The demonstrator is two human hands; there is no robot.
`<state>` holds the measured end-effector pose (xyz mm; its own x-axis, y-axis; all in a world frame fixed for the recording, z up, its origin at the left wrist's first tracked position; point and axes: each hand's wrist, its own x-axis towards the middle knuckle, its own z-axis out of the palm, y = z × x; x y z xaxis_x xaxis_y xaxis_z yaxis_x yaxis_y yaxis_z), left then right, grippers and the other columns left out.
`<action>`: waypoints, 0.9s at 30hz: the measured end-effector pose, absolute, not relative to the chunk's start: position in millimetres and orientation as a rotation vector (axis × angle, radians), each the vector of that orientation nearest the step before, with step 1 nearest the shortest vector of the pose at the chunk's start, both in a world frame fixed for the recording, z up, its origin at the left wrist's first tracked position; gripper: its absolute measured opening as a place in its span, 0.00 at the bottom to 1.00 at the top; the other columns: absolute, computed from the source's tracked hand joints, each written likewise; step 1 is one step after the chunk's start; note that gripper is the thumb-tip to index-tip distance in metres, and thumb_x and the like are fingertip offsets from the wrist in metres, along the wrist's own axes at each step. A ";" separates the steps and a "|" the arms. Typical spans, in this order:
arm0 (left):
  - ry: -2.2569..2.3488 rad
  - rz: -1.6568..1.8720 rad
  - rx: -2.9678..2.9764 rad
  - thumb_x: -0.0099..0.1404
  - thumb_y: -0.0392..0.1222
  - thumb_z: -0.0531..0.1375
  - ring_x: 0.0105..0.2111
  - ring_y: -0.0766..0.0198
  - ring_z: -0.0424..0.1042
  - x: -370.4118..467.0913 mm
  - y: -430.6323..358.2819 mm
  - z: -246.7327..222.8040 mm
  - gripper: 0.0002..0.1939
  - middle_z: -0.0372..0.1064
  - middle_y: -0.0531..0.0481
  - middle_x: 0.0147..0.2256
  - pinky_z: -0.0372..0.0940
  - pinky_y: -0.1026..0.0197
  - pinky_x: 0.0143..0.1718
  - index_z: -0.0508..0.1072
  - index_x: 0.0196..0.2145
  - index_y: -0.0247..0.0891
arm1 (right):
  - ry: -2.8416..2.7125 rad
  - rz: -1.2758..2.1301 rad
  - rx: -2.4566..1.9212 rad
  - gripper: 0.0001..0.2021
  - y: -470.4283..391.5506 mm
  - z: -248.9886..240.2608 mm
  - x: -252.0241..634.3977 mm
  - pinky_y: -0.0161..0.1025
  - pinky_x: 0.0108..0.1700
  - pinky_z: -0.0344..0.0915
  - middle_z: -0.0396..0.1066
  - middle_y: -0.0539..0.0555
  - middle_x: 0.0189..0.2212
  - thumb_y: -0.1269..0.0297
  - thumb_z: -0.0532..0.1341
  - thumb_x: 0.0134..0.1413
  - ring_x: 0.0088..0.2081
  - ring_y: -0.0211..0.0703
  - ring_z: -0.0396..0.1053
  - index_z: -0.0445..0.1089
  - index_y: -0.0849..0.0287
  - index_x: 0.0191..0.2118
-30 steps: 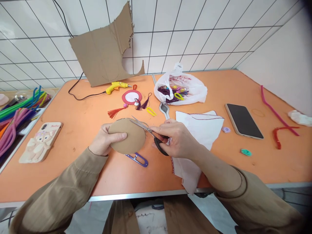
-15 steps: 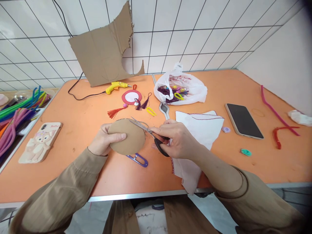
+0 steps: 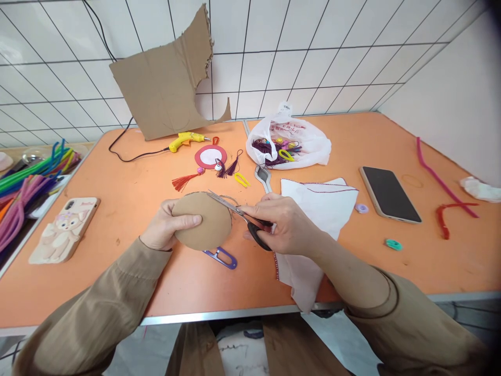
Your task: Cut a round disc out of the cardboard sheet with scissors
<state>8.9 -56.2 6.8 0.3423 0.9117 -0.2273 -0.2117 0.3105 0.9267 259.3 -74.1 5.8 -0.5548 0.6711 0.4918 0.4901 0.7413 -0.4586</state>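
Cardboard disc (image 3: 207,230) is gripped in the left hand (image 3: 167,225), above the orange table (image 3: 235,295). Right hand (image 3: 289,222) grips black-handled scissors (image 3: 239,211), blades at disc's upper-right edge. Purple slotted piece (image 3: 231,263) lies partly hidden.

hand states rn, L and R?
Left hand: closed, holding the cardboard disc by its edge, thumb on top.
Right hand: closed on the handles of the scissors.
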 end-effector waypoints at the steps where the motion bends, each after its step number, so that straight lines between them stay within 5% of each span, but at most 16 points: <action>1: 0.921 0.892 0.955 0.46 0.37 0.73 0.29 0.55 0.78 8.9 -56.9 7.6 0.19 0.80 0.45 0.31 0.74 0.56 0.33 0.82 0.39 0.35 | -2.278 0.361 -0.878 0.07 -73.9 5.3 259.6 0.35 0.29 0.50 0.53 0.42 0.16 0.74 0.57 0.48 0.20 0.33 0.50 0.71 0.59 0.32; 10: 0.960 0.868 0.933 0.47 0.37 0.72 0.31 0.51 0.79 9.6 -61.2 11.8 0.20 0.80 0.43 0.32 0.73 0.52 0.37 0.82 0.41 0.34 | -2.315 0.384 -0.865 0.06 -73.0 6.6 262.1 0.35 0.29 0.50 0.53 0.43 0.16 0.73 0.56 0.50 0.20 0.34 0.51 0.69 0.58 0.31; 27: 0.911 0.852 0.952 0.46 0.37 0.73 0.28 0.55 0.78 5.7 -54.6 1.7 0.15 0.80 0.44 0.30 0.74 0.58 0.30 0.83 0.35 0.35 | -2.350 0.410 -0.874 0.06 -72.1 7.4 264.8 0.35 0.28 0.49 0.55 0.45 0.16 0.73 0.56 0.50 0.21 0.35 0.52 0.69 0.57 0.31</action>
<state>5.7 -54.6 1.7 0.3695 0.8945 -0.2515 -0.1915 0.3382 0.9214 264.8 -72.1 7.4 -0.6089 0.6720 0.4215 0.4898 0.7365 -0.4666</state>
